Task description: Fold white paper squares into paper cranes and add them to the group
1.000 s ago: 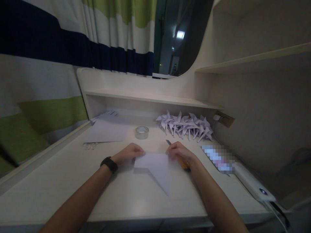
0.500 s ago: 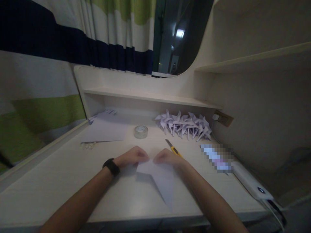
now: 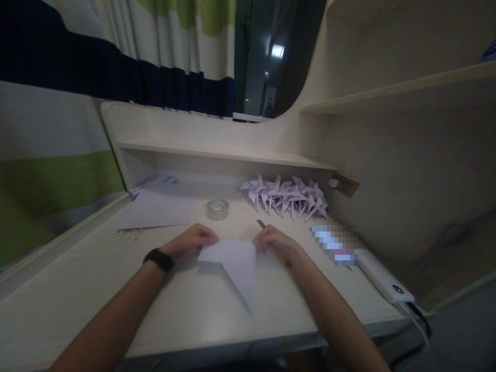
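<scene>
A folded sheet of white paper [image 3: 238, 261] is held up just above the desk, one pointed corner hanging toward the front edge. My left hand [image 3: 196, 240], with a black band on the wrist, pinches its upper left corner. At the upper right corner my right hand [image 3: 276, 243] has its fingers closed on the edge of the same paper. The utility knife [image 3: 261, 223] lies just behind my right hand, which covers most of it; only the blade end shows.
A roll of clear tape [image 3: 217, 210] sits behind the paper. Several paper pinwheels [image 3: 284, 196] lie in a row at the back right. Paper sheets [image 3: 158, 206] rest at the back left, over small pale pieces [image 3: 130, 235]. On the right are a blurred-out phone [image 3: 334, 247] and a white power bank [image 3: 382, 276] with cables.
My hands have moved apart along the paper's top edge, from close together at its middle to its two corners. The view has shifted slightly to the right.
</scene>
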`<state>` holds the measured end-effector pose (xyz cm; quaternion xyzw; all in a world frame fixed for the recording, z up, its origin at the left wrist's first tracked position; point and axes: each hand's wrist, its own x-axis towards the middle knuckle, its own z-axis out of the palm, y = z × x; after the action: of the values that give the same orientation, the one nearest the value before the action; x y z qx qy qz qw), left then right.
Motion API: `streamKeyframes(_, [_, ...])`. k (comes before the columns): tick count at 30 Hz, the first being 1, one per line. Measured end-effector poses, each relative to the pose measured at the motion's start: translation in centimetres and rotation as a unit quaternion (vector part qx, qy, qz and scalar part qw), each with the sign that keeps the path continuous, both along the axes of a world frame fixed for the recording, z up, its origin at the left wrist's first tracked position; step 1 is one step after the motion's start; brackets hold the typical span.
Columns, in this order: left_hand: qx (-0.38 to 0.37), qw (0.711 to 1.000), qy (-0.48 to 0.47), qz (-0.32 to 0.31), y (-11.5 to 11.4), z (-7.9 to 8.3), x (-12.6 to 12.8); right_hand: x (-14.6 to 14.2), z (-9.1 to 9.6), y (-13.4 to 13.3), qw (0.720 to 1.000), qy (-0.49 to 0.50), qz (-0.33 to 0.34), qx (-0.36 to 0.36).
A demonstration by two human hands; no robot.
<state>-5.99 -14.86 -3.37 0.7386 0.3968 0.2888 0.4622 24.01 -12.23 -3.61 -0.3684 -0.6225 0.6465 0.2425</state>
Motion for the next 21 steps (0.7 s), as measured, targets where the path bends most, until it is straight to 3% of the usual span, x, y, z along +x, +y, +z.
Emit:
streamKeyframes(2, [-0.002,1.000,-0.006,0.011,0.1,0.0,-0.4,0.6,-0.2,0.4,1.000,0.023,-0.008,0.007])
streamKeyframes(8, [-0.002,0.999,-0.020,0.048,-0.1,0.2,0.0,-0.7,-1.2,0.7,0.984,0.114,-0.138,0.003])
streamKeyframes(14, [-0.023,0.999,-0.018,0.032,-0.8,0.4,1.6,-3.3,-3.1,0.5,0.982,0.073,-0.170,0.046])
streamKeyframes(21, [-0.072,0.997,-0.020,0.023,-1.2,1.0,1.4,-2.2,-2.5,0.8,0.973,0.055,-0.212,0.074])
